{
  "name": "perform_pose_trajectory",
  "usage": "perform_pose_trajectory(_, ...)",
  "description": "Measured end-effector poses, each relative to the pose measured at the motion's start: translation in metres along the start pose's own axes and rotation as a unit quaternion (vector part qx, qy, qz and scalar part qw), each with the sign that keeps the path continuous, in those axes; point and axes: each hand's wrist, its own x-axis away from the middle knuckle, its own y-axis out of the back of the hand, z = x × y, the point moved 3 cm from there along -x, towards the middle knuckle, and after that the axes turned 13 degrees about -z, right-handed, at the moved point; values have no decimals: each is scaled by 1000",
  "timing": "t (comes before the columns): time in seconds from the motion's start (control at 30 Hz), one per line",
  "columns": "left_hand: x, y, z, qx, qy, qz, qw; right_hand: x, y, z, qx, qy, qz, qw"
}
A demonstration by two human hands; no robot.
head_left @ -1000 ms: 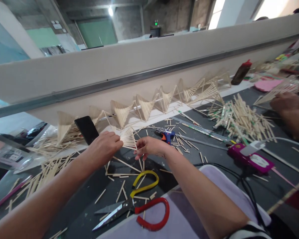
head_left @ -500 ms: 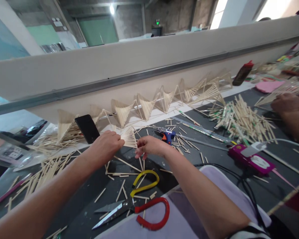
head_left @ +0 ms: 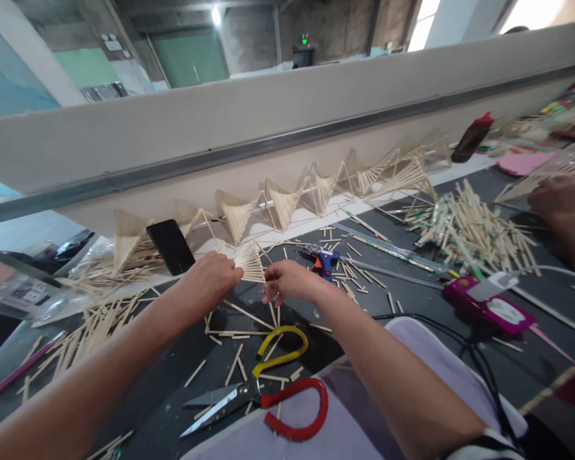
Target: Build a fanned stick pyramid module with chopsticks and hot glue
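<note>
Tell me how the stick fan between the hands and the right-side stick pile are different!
The stick fan is spread out neatly, but the stick pile is jumbled. The stick fan is between the left hand and right hand; the stick pile lies away from both. The stick pile looks bigger and has clear plastic on it; the stick fan shows none. Both are made of thin, pale sticks.

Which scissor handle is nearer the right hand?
The yellow handle: it lies just below the right hand in the head view, while the red handle sits farther down.
</note>
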Motion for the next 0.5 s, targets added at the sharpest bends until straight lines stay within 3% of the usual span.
perform_pose_trajectory(0.5, -3, -4, 1, 19, 6, 17, 1000, 12, -4, 16, 138, -21, -96, 986)
